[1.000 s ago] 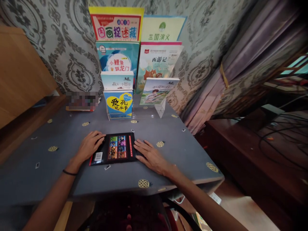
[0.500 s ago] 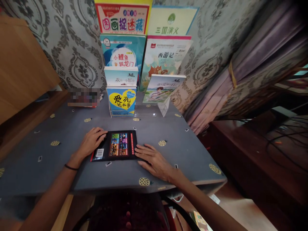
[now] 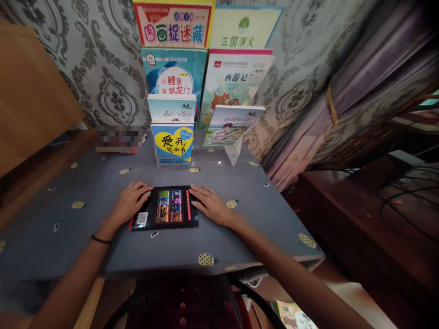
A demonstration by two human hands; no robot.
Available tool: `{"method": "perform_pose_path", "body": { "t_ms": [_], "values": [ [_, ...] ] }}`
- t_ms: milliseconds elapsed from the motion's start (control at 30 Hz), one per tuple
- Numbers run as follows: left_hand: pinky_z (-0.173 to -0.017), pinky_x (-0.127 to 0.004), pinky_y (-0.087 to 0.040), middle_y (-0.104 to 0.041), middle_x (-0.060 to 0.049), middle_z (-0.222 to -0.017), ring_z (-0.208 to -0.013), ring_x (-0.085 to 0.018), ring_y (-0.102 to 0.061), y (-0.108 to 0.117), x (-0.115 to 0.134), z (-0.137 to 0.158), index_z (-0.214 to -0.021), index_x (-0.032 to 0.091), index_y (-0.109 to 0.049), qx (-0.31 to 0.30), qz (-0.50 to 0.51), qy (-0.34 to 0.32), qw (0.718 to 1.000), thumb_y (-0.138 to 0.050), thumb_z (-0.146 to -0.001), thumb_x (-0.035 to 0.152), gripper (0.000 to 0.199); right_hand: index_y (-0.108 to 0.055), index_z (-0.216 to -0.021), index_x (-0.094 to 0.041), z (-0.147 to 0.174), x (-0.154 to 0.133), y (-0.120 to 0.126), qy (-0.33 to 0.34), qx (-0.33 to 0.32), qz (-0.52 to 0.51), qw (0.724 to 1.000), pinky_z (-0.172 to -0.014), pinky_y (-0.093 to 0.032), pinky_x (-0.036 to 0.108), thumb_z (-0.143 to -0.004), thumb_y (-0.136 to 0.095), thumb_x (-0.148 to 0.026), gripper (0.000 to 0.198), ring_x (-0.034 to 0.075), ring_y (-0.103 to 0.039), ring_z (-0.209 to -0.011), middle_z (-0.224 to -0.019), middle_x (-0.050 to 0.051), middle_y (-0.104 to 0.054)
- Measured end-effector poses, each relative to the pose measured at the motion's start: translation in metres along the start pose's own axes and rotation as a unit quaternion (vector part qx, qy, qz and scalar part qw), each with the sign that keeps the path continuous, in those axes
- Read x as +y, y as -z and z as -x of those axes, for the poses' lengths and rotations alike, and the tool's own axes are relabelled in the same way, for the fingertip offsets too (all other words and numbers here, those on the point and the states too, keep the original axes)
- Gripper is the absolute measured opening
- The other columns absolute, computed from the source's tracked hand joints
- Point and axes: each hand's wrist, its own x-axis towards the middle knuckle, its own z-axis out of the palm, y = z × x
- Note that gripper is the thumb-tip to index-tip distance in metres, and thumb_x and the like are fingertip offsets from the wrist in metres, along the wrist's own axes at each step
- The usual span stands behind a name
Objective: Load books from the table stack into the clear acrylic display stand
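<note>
A black book (image 3: 170,206) lies on the grey tablecloth, a panel of small coloured pictures and a barcode facing up. At its upper left edge rests my left hand (image 3: 131,201), open, fingers stretched out and a dark band round the wrist. My right hand (image 3: 211,204) lies open and flat across the upper right edge, fingertips on the cover. Neither hand has its fingers wrapped round the book. Behind it, a blue book with a yellow heart (image 3: 173,142) stands upright in a clear stand.
More books stand in tiers behind, among them a book with a seated figure (image 3: 227,128) on a clear holder (image 3: 233,153). A small stack (image 3: 118,149) lies at the back left. Right of the table (image 3: 274,233) are a dark red cabinet (image 3: 346,201) and loose cables (image 3: 408,201).
My right hand has slid away from me along the book's right edge, from its lower part to its upper corner. My left hand and the book have stayed put.
</note>
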Motion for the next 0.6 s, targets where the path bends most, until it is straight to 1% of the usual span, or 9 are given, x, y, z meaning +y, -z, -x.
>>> {"method": "perform_pose_path", "body": {
  "t_ms": [167,233,333,467,600],
  "values": [
    [-0.090,-0.038,-0.047,-0.066,-0.008,-0.107,-0.099,-0.022,-0.059,-0.001,0.000,0.000,-0.116,0.020,-0.069,0.001,-0.006,-0.001,1.000,-0.035,-0.103,0.040,0.042,-0.047,-0.146,-0.022,-0.003,0.003,-0.004,0.001,0.019,0.016,1.000,-0.117,-0.036,0.052,-0.103,-0.041,-0.035,0.045,0.024,-0.041,-0.144,-0.153,0.012,-0.047],
    [-0.090,-0.038,-0.047,-0.065,-0.007,-0.107,-0.099,-0.022,-0.059,-0.001,0.000,0.000,-0.116,0.020,-0.069,0.001,-0.003,0.000,1.000,-0.036,-0.103,0.040,0.041,-0.047,-0.146,-0.021,0.001,0.000,-0.005,0.005,0.029,0.023,0.999,-0.116,-0.036,0.053,-0.103,-0.043,-0.034,0.046,0.025,-0.040,-0.144,-0.152,0.013,-0.048],
    [-0.089,-0.038,-0.048,-0.065,-0.008,-0.107,-0.099,-0.022,-0.058,0.000,0.001,0.000,-0.117,0.018,-0.069,0.001,0.003,-0.001,1.000,-0.036,-0.103,0.039,0.041,-0.047,-0.147,-0.022,0.011,-0.008,-0.005,0.030,0.036,0.027,0.999,-0.116,-0.036,0.054,-0.102,-0.046,-0.031,0.046,0.025,-0.039,-0.145,-0.151,0.012,-0.050],
    [-0.088,-0.038,-0.047,-0.065,-0.008,-0.106,-0.097,-0.022,-0.058,0.001,0.004,0.001,-0.116,0.019,-0.069,0.000,0.006,0.004,1.000,-0.037,-0.102,0.037,0.039,-0.051,-0.143,-0.023,0.028,-0.018,-0.004,0.063,0.041,0.026,0.997,-0.116,-0.037,0.054,-0.102,-0.047,-0.029,0.042,0.023,-0.049,-0.138,-0.145,0.010,-0.056],
    [-0.089,-0.038,-0.047,-0.065,-0.008,-0.108,-0.099,-0.022,-0.058,0.000,0.003,0.001,-0.116,0.019,-0.069,0.001,0.007,0.006,1.000,-0.038,-0.102,0.036,0.038,-0.058,-0.136,-0.023,0.037,-0.019,-0.007,0.064,0.058,0.023,0.996,-0.111,-0.043,0.052,-0.102,-0.047,-0.028,0.036,0.022,-0.059,-0.128,-0.136,0.010,-0.064]
  ]
}}
